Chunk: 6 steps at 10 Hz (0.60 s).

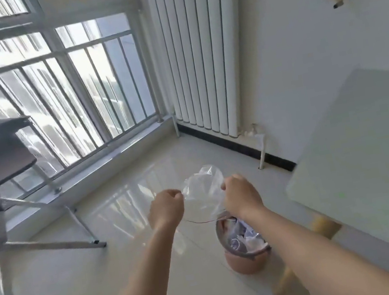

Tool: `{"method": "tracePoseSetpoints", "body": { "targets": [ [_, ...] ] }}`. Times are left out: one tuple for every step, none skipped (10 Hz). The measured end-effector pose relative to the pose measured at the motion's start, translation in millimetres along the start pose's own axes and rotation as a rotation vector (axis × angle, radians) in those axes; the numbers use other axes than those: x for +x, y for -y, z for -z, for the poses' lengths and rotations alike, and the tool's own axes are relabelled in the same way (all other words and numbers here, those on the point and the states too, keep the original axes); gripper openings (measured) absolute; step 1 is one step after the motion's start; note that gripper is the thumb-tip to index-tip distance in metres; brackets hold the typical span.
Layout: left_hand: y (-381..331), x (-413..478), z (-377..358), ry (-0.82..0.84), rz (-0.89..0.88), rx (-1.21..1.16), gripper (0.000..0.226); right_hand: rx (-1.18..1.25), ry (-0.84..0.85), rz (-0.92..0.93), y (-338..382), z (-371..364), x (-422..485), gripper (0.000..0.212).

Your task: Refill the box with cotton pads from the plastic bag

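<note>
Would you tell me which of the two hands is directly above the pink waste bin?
The right hand, gripping the clear plastic bag; the bin is below it. The left hand is over bare floor.

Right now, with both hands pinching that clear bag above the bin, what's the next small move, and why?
Probably let go and drop it. The plastic bag looks empty, stretched between the left hand and right hand, and it hangs almost over the open, part-filled bin. No box is in view, so I can't confirm the refill.
</note>
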State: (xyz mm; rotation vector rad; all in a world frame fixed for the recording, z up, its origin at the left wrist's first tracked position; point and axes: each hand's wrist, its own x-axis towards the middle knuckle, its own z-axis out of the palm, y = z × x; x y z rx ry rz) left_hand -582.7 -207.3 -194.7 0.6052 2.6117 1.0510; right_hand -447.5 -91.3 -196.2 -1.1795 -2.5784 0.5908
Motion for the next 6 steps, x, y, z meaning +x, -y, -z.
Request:
{"method": "tracePoseSetpoints", "body": {
  "targets": [
    [27,18,-41,0.092,-0.006,0.132,0.029,-0.048,0.057,-0.055,-25,-41,7,0.027],
    [44,31,-85,0.217,-0.012,0.2,0.022,-0.123,0.103,-0.107,-61,-73,17,0.031],
    [53,41,-123,0.322,-0.012,0.257,0.031,-0.13,0.153,-0.183,-96,-97,25,0.039],
    [57,49,-158,0.433,-0.002,0.305,0.046,-0.22,0.254,-0.257,-128,-113,30,0.045],
    [60,49,-180,0.541,0.047,0.286,0.057,-0.299,0.391,-0.4,-146,-119,26,0.05],
    [65,50,-190,0.547,0.097,0.219,0.053,-0.302,0.429,-0.443,-154,-122,23,0.045]
  ]
}}
